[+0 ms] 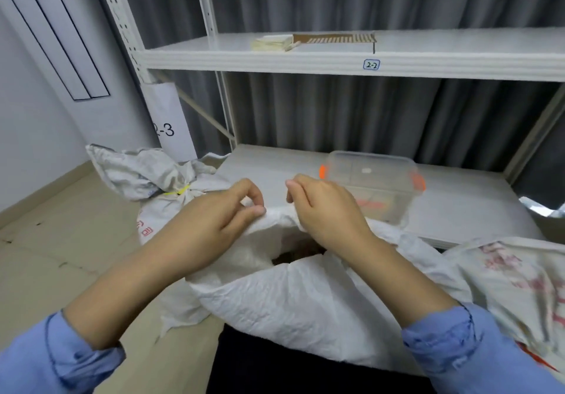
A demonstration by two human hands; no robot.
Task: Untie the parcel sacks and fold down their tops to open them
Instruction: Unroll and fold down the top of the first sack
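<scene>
White shelving [336, 60] against a grey curtain filled the back. Our open sack [290, 302] sat right in front of us, mouth gaping, with a second sack [137, 170] bunched shut to its left. We had our left hand [226, 213] and right hand [324, 207] each pinching the open sack's far rim. A little yellow tie [180, 192] cinched the second sack's neck.

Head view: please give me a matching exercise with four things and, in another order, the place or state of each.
Things:
1 front sack
2 left sack
3 clear box
4 label 2-2

Places or states:
A on the lower shelf
B closed by a yellow tie
C open, gripped by the left hand and the right hand
D on the upper shelf edge

Pairs: 1-C; 2-B; 3-A; 4-D
</scene>
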